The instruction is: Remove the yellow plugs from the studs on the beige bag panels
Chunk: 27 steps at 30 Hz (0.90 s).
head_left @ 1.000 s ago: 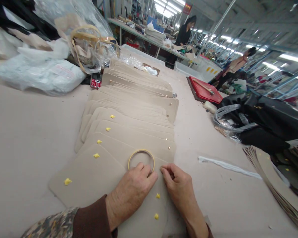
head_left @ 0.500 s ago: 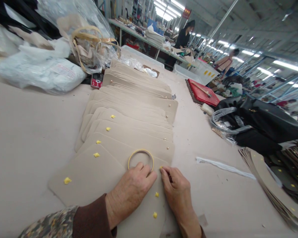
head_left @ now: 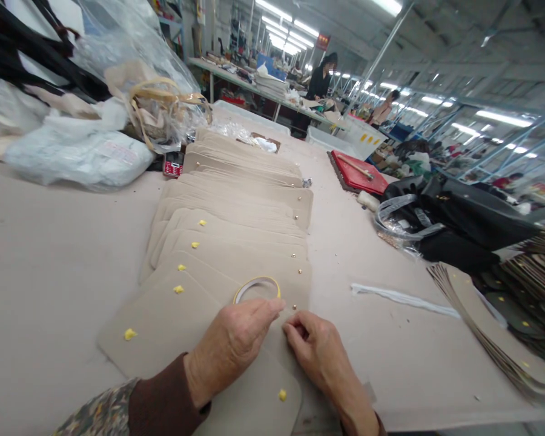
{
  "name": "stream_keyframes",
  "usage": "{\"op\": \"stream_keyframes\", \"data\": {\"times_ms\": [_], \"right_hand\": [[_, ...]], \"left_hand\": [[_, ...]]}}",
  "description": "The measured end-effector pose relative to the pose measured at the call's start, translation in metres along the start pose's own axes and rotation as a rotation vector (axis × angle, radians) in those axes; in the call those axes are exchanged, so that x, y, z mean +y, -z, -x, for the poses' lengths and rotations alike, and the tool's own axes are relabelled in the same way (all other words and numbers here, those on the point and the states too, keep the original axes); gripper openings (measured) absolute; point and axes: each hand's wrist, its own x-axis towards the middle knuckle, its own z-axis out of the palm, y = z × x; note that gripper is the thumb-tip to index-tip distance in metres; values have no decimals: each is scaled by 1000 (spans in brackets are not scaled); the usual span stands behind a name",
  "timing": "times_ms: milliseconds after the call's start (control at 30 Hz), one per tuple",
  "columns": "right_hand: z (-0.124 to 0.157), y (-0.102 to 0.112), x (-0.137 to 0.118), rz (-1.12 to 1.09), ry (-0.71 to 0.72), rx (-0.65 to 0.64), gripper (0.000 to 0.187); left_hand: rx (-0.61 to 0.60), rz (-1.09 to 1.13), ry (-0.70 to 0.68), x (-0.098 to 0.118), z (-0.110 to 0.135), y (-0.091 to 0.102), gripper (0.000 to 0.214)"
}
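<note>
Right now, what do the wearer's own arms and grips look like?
Left arm: mottled camouflage-pattern sleeve, plain dark-brown cuff; left grip is an ungloved hand. Right grip is ungloved too, wrist bare; only a sliver of brown sleeve edge shows at the frame's bottom.

Left hand [head_left: 236,342] turned; metal stud [head_left: 294,307] now showing beside right hand [head_left: 315,348].

From afar, I view a factory workshop: tan panels [head_left: 236,209] overlapping on a worktable [head_left: 63,254], workers [head_left: 318,83] beyond, rows of strip lights [head_left: 274,10] overhead.
</note>
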Motion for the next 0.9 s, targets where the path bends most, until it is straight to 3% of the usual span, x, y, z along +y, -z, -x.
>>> {"op": "stream_keyframes", "data": {"times_ms": [200,333,467,600,700,900], "right_hand": [[10,2,-8,-252,260,278,17],[9,4,-15,-160,480,311,23],[9,1,-14,-75,557,316,20],[12,-6,-13,-51,502,390,20],[15,-11,-15,-107,397,408,19],[10,-14,-11,-563,-167,293,17]], "left_hand": [[-60,4,7,6,2,1,47],[-80,-45,-5,11,3,-1,40],[-120,-49,-34,14,4,-1,32],[-218,-21,2,15,3,2,15],[-268,-34,36,17,-1,3,21],[-124,-45,-54,20,-6,-6,25]]}}
